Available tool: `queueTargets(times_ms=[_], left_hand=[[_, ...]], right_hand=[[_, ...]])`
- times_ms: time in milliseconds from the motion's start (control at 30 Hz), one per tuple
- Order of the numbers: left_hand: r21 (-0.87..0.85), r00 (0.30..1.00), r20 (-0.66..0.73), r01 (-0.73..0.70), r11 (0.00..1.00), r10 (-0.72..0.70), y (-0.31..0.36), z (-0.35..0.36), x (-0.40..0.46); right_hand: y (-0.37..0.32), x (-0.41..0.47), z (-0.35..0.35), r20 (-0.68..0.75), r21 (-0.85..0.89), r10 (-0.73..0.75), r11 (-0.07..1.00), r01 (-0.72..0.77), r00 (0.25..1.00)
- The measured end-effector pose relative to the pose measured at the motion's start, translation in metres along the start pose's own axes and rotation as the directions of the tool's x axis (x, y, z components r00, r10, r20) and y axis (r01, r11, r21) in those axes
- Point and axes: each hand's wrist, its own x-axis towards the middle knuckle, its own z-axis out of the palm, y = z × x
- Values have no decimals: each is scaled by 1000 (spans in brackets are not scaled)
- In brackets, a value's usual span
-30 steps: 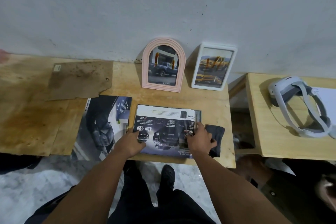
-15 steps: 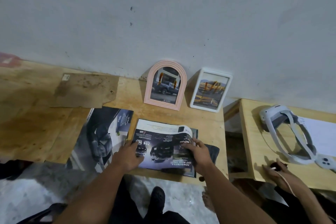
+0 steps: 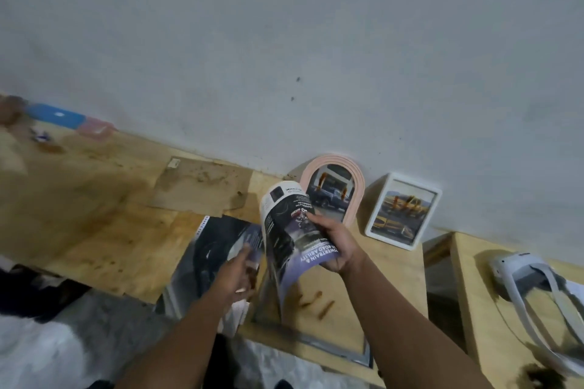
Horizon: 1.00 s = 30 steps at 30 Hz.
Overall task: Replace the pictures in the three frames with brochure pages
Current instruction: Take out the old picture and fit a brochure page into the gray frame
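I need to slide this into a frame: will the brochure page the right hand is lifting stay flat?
Probably not. The brochure page already curls over in the right hand, so it looks thin and floppy. Its surface seems glossy, so it may slip. Supporting it with both hands seems wise.

Pink arched frame [image 3: 331, 191], white frame [image 3: 403, 211]

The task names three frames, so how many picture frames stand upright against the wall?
2: the pink arched frame beside the white rectangular frame. A third isn't clearly identifiable.
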Motion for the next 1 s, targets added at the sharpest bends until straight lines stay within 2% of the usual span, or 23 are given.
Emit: queueTargets(times_ms=[100, 200, 233, 300, 367, 433, 533, 633, 767, 867, 1000], left_hand=[[-176, 994, 67, 103, 979, -92, 15, -40, -8], [-346, 996, 70, 71, 936, -50, 27, -80, -5], [-400, 999, 35, 32, 916, -20, 31, -95, -3], [-443, 989, -137, -103, 890, 46, 37, -120, 0], [-435, 926, -372, -241, 867, 71, 36, -161, 17], [-422, 859, -511, -284, 861, 33, 28, -199, 35], [-416, 831, -556, -275, 867, -3, 28, -237, 34], [-352, 769, -639, -289, 890, -3, 28, -262, 36], [-326, 726, -686, -257, 910, -41, 16, -292, 44], [-291, 730, -680, -181, 939, -70, 1, -306, 52], [-183, 716, -697, -125, 975, -39, -6, -315, 58]], right_hand=[[1, 39, 42, 64, -35, 34, 999, -32, 997], [5, 79, 74, 123, -98, 53, 994, -41, 991], [6, 94, 82, 120, -124, 74, 990, -59, 990], [9, 123, 100, 67, -217, 126, 970, -109, 990], [15, 153, 117, -30, -373, 143, 917, -143, 989], [24, 177, 134, -146, -599, 27, 794, -110, 989], [41, 212, 155, -171, -844, -125, 530, -80, 977], [66, 251, 168, -99, -954, -167, 296, -46, 981], [105, 303, 183, 18, -999, -125, 23, 22, 992], [130, 330, 191, 22, -996, -75, -90, 16, 997], [155, 354, 198, 49, -985, -49, -166, 40, 998]])
